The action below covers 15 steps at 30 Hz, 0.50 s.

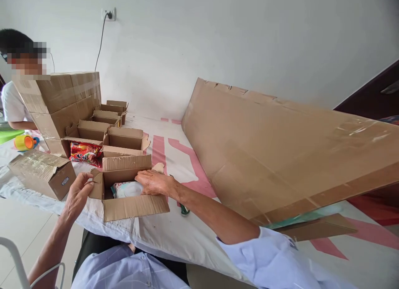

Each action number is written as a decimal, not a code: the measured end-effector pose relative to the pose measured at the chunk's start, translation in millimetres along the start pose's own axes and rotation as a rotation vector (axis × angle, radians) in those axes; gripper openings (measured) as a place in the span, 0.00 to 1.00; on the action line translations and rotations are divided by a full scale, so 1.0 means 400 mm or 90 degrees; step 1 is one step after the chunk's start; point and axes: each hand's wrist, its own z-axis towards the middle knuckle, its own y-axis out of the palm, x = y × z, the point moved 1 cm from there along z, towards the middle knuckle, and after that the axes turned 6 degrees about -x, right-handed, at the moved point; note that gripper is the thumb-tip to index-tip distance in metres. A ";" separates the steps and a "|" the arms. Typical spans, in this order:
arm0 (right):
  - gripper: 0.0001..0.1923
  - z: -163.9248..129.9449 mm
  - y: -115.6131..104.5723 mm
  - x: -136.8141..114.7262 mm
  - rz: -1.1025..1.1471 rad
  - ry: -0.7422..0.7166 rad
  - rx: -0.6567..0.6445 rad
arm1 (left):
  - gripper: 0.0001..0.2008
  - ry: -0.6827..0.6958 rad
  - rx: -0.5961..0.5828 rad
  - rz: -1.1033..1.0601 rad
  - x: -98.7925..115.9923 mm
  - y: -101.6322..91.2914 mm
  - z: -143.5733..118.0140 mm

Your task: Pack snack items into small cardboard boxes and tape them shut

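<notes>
An open cardboard box point(134, 208) stands in front of me on the cloth-covered surface, its flaps spread out. Inside lies a white and pale blue plastic packet point(127, 189). My right hand point(154, 182) reaches over the box's right end, its fingers on the packet; whether they grip it is hidden. At the left end, my left hand point(79, 191) pinches the box's side flap point(97, 184) between thumb and fingers. Just behind the box, a red food packet point(84, 153) leans against another open box.
Several open boxes point(124, 138) stand behind, beside stacked taped boxes point(59, 94). A closed box point(43, 172) lies left. A large cardboard carton point(280, 156) fills the right. A person point(18, 98) is at far left, near a yellow and orange toy point(26, 142). A green object point(185, 210) lies near my right forearm.
</notes>
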 end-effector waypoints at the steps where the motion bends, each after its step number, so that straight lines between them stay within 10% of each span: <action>1: 0.08 0.000 0.001 -0.001 -0.003 -0.005 0.002 | 0.20 0.004 0.008 0.029 -0.005 -0.001 -0.003; 7: 0.09 0.003 0.012 0.003 -0.001 -0.034 0.001 | 0.33 0.140 -0.054 0.220 0.003 0.001 -0.014; 15: 0.10 0.012 0.025 0.000 0.015 -0.041 -0.022 | 0.63 0.100 -0.195 0.237 -0.061 -0.009 -0.007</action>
